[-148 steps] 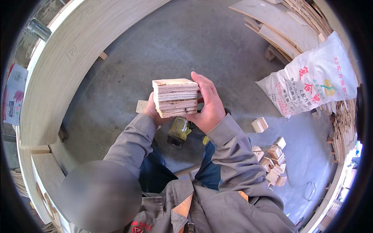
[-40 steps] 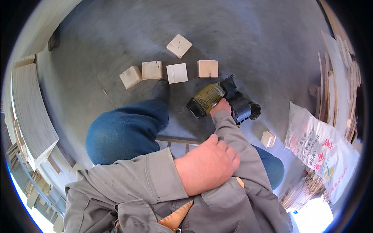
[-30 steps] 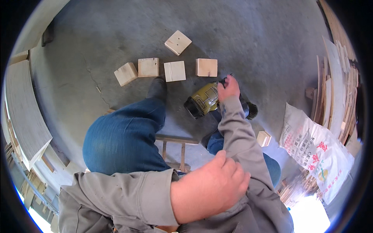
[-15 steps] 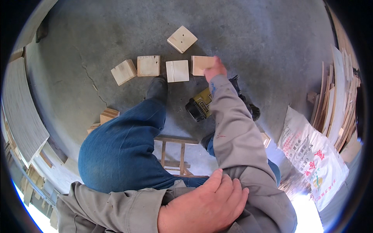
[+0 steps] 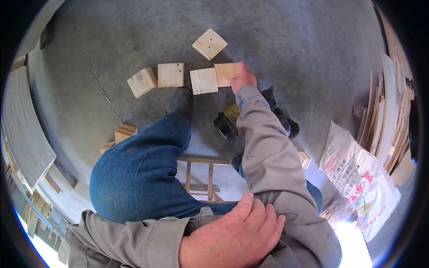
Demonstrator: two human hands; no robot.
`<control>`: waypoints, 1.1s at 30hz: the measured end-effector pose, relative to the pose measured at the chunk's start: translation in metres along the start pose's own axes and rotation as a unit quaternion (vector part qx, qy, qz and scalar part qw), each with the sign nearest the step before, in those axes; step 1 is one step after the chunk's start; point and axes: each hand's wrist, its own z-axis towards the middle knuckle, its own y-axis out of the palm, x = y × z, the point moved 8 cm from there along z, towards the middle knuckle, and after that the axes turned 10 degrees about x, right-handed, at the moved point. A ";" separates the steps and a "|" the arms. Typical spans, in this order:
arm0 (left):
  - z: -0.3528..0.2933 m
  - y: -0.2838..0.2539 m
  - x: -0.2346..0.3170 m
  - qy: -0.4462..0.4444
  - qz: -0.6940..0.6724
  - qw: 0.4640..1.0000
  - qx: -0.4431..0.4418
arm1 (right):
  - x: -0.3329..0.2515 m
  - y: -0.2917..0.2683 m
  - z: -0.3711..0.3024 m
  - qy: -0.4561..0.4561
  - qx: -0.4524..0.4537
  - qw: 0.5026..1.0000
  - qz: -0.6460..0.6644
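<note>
With its fingers round the right edge of a square wooden block (image 5: 227,74), my right hand (image 5: 245,79) reaches out over the floor. This block's left side meets a paler block (image 5: 204,81) with grooves across its top. Farther left in the uneven row lie a block (image 5: 170,75) with dark marks and a tilted block (image 5: 142,83). Beyond the row, a block with two small holes (image 5: 210,44) is turned cornerwise. My left hand (image 5: 232,232) lies flat across my right sleeve near the elbow, its fingers stretched out and holding nothing.
Beneath my right forearm sits a yellow and black power tool (image 5: 228,123), partly hidden. A white printed sack (image 5: 359,178) leans at the right, near stacked wooden strips (image 5: 384,116). More blocks (image 5: 125,132) lie beside my left leg. A wooden frame (image 5: 210,178) shows below me.
My right hand has slid its block a little to the left, closing the gap to the grooved block, which has tilted slightly. My left hand has hardly moved.
</note>
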 end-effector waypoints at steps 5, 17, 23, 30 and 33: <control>0.003 -0.006 0.002 -0.009 0.039 0.997 0.064 | 0.002 -0.003 0.000 0.017 -0.009 1.000 0.010; 0.002 -0.029 0.009 -0.040 0.126 0.987 0.090 | 0.032 -0.020 -0.009 0.053 0.059 0.990 0.113; -0.006 -0.030 0.016 -0.042 0.140 0.986 0.084 | 0.080 -0.055 -0.077 -0.004 0.120 0.993 0.011; -0.014 0.001 0.022 -0.008 0.118 0.992 0.040 | 0.140 -0.025 -0.163 0.043 -0.025 0.995 -0.081; -0.005 0.013 0.019 -0.001 0.093 0.995 -0.023 | 0.137 -0.012 -0.189 0.116 -0.127 0.975 -0.138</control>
